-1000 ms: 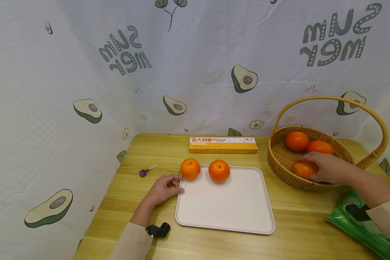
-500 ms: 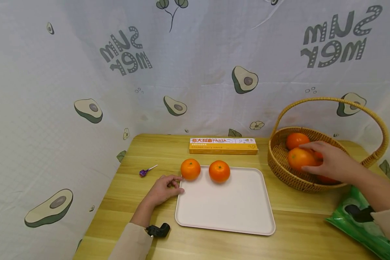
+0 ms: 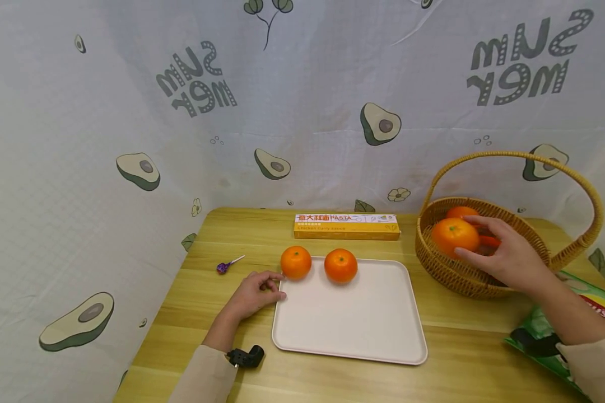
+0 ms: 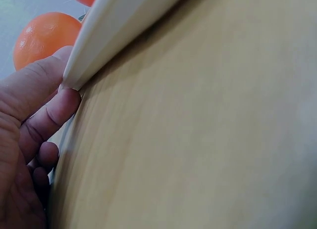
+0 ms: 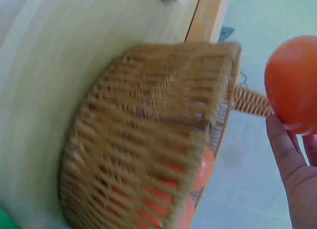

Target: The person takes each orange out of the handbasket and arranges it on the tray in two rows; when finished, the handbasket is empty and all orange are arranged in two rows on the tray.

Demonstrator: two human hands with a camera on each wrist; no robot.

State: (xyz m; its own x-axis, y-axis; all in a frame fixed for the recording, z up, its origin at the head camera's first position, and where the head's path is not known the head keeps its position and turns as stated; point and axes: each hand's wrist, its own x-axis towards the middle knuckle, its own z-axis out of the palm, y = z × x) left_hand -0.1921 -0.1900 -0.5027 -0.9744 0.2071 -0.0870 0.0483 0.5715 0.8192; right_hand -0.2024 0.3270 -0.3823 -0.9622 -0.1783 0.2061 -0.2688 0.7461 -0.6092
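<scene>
My right hand grips an orange, holding it raised above the wicker basket. In the right wrist view, the held orange is clear of the basket's rim, fingers and thumb against it. More oranges lie inside the basket, partly hidden by its weave and by my hand. At the white tray, my left hand pinches the left edge; the left wrist view shows the thumb above the tray rim and a finger below. Two oranges, a left one and a right one, sit along the tray's far edge.
A yellow pasta box lies behind the tray. Left of the tray is a purple-wrapped lollipop. A green packet lies under my right forearm. The basket's tall handle arches over it. A printed cloth hangs behind the table.
My right hand has lifted an orange from inside the basket and moved it up and left toward the rim. The green packet shows more of its print. My left hand stays put.
</scene>
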